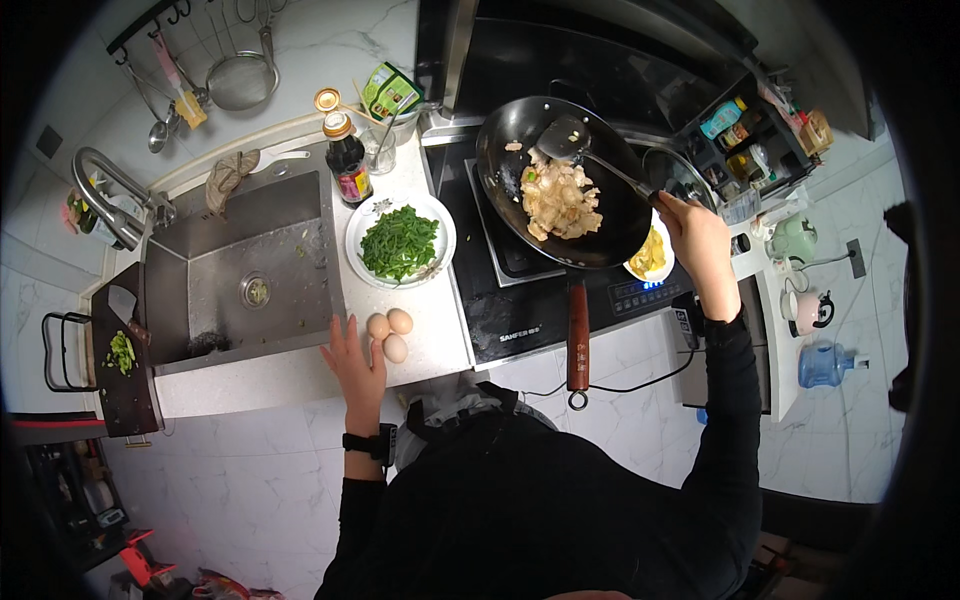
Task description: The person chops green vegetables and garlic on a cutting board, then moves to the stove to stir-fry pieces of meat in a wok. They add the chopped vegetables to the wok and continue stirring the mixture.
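Observation:
My right hand grips the handle of a dark metal spatula, whose blade rests inside a black wok. Cooked pale meat slices lie heaped in the wok beside the blade. On the counter's front edge, my left hand is spread with nothing in it, its fingers close to three brown eggs. Beyond the eggs, chopped green vegetables fill a white plate. The wok's wooden handle points towards my body. Partly behind the wok, a white dish holds yellow food.
The steel sink lies to the left, with a knife and cut greens on a dark cutting board beside it. A sauce bottle and a glass stand behind the plate. A condiment rack is at the right.

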Motion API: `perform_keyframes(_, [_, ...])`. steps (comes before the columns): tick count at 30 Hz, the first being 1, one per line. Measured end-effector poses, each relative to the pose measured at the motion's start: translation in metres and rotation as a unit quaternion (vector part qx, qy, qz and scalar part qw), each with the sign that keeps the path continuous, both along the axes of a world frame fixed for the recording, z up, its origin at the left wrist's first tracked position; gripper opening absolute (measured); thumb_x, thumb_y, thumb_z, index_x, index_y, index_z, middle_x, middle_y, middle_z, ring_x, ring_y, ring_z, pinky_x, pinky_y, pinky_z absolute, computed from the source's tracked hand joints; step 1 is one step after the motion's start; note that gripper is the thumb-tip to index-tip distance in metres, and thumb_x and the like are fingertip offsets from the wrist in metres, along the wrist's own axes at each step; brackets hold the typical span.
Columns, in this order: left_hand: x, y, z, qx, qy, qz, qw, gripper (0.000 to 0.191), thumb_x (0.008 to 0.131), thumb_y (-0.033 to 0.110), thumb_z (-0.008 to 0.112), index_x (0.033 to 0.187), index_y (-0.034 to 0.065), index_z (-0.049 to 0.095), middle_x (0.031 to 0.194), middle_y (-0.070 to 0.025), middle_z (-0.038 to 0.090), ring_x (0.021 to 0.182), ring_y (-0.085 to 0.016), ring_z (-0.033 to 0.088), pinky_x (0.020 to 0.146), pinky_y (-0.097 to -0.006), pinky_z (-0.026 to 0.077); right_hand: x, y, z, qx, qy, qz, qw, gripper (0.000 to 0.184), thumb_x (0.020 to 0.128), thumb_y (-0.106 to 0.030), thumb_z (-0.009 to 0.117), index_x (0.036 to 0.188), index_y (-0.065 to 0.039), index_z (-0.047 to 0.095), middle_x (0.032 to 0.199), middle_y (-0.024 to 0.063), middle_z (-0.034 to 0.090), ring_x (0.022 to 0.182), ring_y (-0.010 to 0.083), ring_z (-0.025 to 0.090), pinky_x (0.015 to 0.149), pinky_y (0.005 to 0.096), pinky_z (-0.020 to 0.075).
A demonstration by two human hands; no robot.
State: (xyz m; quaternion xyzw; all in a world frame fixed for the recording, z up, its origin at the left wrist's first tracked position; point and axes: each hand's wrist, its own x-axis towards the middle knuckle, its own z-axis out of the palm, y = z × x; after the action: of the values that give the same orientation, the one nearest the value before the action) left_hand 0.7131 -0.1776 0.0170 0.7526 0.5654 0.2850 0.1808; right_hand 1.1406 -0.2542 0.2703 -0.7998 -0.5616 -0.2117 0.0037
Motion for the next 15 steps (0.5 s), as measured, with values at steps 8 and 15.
perform_keyframes(8, [-0.001, -0.001, -0.001, -0.013, 0.004, 0.005, 1.0, 0.051, 0.09, 0.023, 0.054, 0.137, 0.0085, 0.04, 0.144, -0.0206, 0.03, 0.134, -0.036, 0.029, 0.108, -0.0606, 0.011, 0.007, -0.006, -0.011, -0.012, 0.017, -0.011, 1.0, 0.026, 0.085, -0.023, 0.062, 0.109, -0.017, 0.067, 0.077, 0.0115, 0.062, 0.068, 0.0321, 0.062, 0.059, 0.04, 0.0485])
perform_keyframes(15, [0.0, -0.003, 0.001, -0.004, -0.001, 0.013, 1.0, 0.051, 0.09, 0.021, 0.054, 0.137, 0.0088, 0.04, 0.144, -0.0207, 0.03, 0.134, -0.036, 0.03, 0.109, -0.0606, 0.01, 0.01, -0.005, -0.017, -0.005, 0.023, -0.014, 1.0, 0.026, 0.085, -0.023, 0.062, 0.109, -0.016, 0.068, 0.076, 0.0114, 0.061, 0.068, 0.0325, 0.062, 0.059, 0.0398, 0.0485])
